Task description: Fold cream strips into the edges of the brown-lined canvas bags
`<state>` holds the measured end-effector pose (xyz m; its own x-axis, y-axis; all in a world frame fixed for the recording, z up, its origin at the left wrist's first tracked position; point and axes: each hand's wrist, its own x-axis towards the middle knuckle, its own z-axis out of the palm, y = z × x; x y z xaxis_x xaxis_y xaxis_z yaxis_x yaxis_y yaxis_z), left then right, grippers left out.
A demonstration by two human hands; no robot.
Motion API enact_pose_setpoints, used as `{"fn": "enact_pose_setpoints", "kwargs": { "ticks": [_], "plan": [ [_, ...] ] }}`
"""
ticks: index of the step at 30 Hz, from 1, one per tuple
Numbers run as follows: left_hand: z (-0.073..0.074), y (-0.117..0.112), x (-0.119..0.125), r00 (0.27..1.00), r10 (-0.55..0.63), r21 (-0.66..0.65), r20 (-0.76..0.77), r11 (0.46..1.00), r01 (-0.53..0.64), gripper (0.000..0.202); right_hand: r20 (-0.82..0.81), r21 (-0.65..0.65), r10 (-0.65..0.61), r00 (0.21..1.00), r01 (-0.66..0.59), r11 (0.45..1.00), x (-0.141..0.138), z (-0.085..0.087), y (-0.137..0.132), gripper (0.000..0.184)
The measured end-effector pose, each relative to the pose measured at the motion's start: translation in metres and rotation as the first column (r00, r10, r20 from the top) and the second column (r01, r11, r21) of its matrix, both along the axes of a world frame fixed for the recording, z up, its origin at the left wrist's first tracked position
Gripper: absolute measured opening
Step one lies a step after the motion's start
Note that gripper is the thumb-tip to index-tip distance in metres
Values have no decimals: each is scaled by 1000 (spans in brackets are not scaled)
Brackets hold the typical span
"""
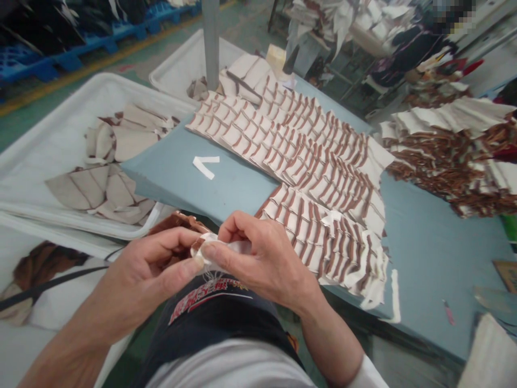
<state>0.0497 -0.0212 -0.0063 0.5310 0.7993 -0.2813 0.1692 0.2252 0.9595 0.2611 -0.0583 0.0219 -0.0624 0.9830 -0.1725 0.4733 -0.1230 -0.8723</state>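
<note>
We found both hands, left hand [157, 264] and right hand [258, 253], pinching a small leather piece [210, 245] between fingertips; we judged it light, limp, best gripped at its edges.

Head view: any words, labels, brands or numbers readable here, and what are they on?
Nothing can be read for certain.
Dark apron below the left hand and right hand: red and white printed lettering, too warped and blurred to read.
White strip on the blue table: blank, no print visible.
Rows of beige and brown cut pieces: no markings seen.
</note>
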Motion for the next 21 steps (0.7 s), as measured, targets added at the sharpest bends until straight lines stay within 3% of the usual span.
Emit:
{"fn": "enact_pose_setpoints", "kwargs": {
  "ticks": [7, 12, 16, 19, 21],
  "plan": [
    [9, -11, 11, 996, 86, 104, -33, 991, -83, 13, -168, -82, -8, 986, -5, 997, 5, -13, -10, 34],
    [-7, -24, 9, 982, 141, 148, -125, 981, -122, 18, -334, -173, -22, 942, -39, 984, 9, -21, -12, 41],
    [-16, -29, 8, 965, 177, 192, -191, 971, -141, 21, -516, -242, -29, 856, -113, 964, 7, -30, -14, 48],
    [-8, -34, 16, 952, 228, 277, -204, 946, -168, 21, -586, -284, -56, 808, -141, 948, 0, -35, -18, 51],
    [1, -40, 24, 932, 294, 307, -213, 926, -222, 21, -565, -277, -85, 821, -91, 956, -6, -38, -21, 44]
  ]
}}
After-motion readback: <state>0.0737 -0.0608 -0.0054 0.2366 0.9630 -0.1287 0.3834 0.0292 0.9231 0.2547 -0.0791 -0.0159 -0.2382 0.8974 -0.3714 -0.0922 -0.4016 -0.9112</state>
